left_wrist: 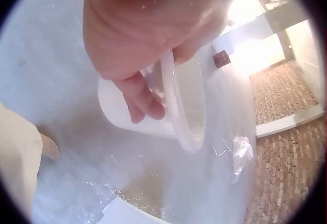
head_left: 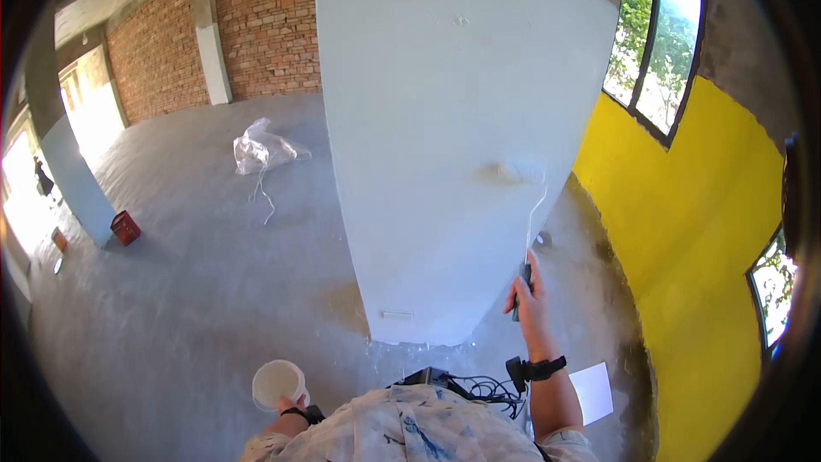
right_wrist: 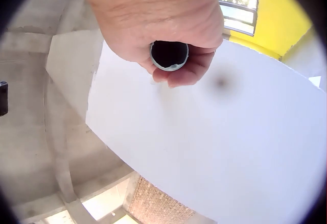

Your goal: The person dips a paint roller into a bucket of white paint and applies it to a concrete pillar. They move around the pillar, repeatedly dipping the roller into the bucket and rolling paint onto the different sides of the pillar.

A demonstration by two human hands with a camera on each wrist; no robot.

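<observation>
Right hand [head_left: 532, 301]: raised in front of the person, fingers clenched round the roller handle [head_left: 523, 284]. The wrist view looks straight at the handle's hollow butt end, with the fist wrapped about it. A thin shaft runs up from the handle to the roller head [head_left: 520, 173], which lies against the white column [head_left: 445, 103], toward its right edge.

Left hand [left_wrist: 143, 35]: held low beside the body, grasping a white pail [left_wrist: 148, 122] at the rim. The pail hangs tilted. Its contents cannot be made out.

Near the feet: black cables [head_left: 479, 389] and a white sheet [head_left: 594, 392] lie on the grey concrete floor [head_left: 197, 291].

Further out: a crumpled plastic bag [head_left: 261, 150] left of the column, and a red crate [head_left: 126, 228] beside a far pillar. A brick wall [head_left: 256, 17] stands behind. On the right is a yellow wall [head_left: 701, 222] under a dark-framed window [head_left: 658, 34].
</observation>
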